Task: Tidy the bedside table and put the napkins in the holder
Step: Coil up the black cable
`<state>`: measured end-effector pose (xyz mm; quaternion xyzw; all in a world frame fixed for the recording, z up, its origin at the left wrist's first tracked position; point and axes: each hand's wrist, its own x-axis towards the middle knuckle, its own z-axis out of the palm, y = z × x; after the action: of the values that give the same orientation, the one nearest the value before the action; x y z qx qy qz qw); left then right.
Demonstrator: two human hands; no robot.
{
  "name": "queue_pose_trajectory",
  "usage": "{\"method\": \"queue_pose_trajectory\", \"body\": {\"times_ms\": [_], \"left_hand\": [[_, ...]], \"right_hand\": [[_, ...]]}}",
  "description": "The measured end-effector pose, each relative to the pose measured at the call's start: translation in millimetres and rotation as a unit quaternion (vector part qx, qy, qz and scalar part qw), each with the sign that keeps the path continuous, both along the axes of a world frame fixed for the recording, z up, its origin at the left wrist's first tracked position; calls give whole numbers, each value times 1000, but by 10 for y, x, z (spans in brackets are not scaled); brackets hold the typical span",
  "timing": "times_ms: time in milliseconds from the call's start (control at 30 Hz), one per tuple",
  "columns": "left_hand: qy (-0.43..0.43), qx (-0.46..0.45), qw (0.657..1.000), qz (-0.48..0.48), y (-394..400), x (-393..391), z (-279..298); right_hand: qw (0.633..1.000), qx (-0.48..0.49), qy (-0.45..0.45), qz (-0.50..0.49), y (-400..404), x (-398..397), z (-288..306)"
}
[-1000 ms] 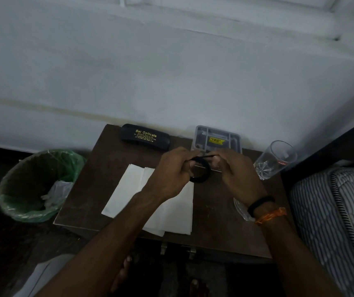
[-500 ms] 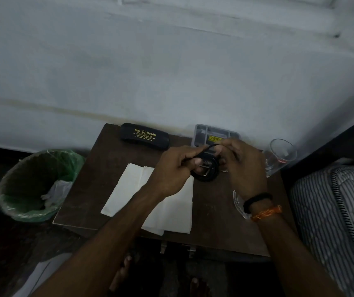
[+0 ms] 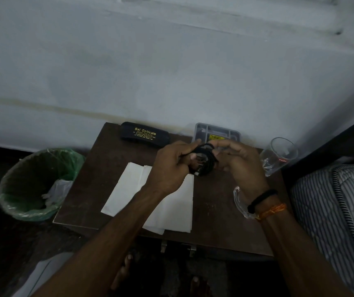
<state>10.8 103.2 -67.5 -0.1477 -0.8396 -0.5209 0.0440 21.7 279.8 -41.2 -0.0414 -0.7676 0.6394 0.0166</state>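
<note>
White napkins (image 3: 171, 202) lie flat near tabletop (image 3: 214, 213) front edge, under left forearm, w/ left hand (image 3: 171, 168) & right hand (image 3: 242, 166) raised above mid-table, both pinching a coiled black cable (image 3: 204, 162) betw. them, just short of grey tray (image 3: 216, 131) at back edge.

Dim light, cool cast. Pale painted wall (image 3: 171, 71) fills the upper frame, faint horizontal stain line low across it. Dark floor (image 3: 4, 254) below. Dark wood bedside table (image 3: 214, 211) pushed against wall. Striped mattress (image 3: 332, 211) at table's right edge. Green-lined waste bin (image 3: 22, 189) on floor beside table's left edge.
</note>
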Motion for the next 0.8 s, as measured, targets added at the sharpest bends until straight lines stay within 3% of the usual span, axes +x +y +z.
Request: {"method": "queue_pose_trajectory", "body": {"times_ms": [200,333,467,633,800], "left_hand": [[22,0,998,64,-3,1,13],[1,19,997,70,1,5,22],[-49,64,994,73,20,7,50],[-86,101,989,71,13,8,24],[-92,82,989,83,9,-21,-14]], "right_hand": [[997,43,0,70,-46,53,16],[975,200,14,100,-144,139,43],[944,296,108,94,-264,183,-37],[918,344,195,1,-295,183,-80],[847,449,279,-65,-309,149,-111]]}}
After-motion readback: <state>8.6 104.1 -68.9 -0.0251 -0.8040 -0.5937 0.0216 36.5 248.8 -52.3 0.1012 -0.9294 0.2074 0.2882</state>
